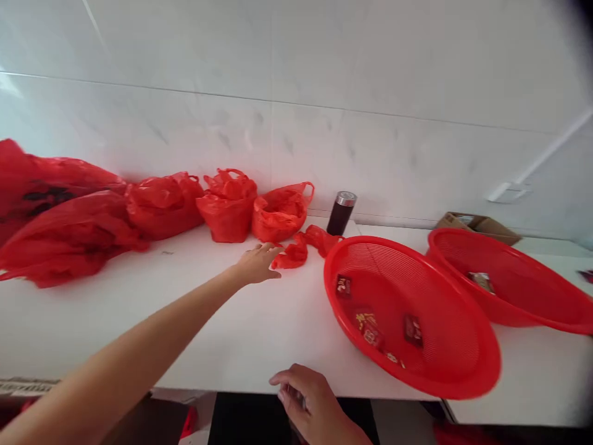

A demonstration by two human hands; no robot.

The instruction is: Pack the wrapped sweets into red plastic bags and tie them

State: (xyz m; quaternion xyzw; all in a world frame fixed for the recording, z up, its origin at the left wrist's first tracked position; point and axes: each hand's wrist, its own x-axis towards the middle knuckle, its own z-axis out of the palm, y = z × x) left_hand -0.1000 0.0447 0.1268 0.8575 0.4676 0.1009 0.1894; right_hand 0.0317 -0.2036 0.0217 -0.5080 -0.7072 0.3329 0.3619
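My left hand reaches over the white table with its fingers spread, holding nothing. Its fingertips are beside a crumpled red plastic bag; whether they touch it I cannot tell. Just behind stand a red plastic bag with its mouth gaping and a fuller red bag. At the table's front edge, my right hand is loosely curled, thumb and forefinger a little apart, and nothing shows in it. To its right sits a red plastic basket with several small dark red packets inside.
A second red basket holding a small packet stands on the right. A dark thermos is near the wall, and a cardboard box lies behind the baskets. More red bags line the left of the table.
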